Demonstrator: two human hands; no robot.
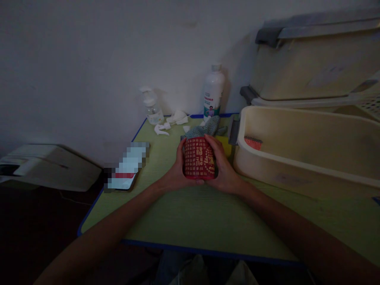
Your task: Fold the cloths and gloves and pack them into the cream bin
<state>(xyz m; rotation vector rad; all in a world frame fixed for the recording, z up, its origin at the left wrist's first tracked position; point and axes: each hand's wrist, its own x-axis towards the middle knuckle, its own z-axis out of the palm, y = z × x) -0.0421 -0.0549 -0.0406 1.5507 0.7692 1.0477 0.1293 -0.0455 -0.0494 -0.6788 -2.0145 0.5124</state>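
Observation:
Between my two hands, over the middle of the table, is a red pack point(196, 158) printed with rows of gold characters. Its printed face is turned toward me. My left hand point(175, 168) wraps its left side, fingers along the edge and thumb at the bottom. On the opposite side, my right hand point(224, 168) grips it the same way, its index finger reaching up to the top corner. A grey-blue patterned cloth point(204, 127) lies just behind the pack, and a yellow item point(225, 145) shows partly behind my right hand.
A cream bin point(267, 168) with a reddish item point(253, 143) inside stands at right, another bin point(311, 67) behind it. Along the wall are a white bottle point(213, 89), a pump bottle point(153, 109) and white spray heads point(177, 118). A phone point(129, 168) lies at left.

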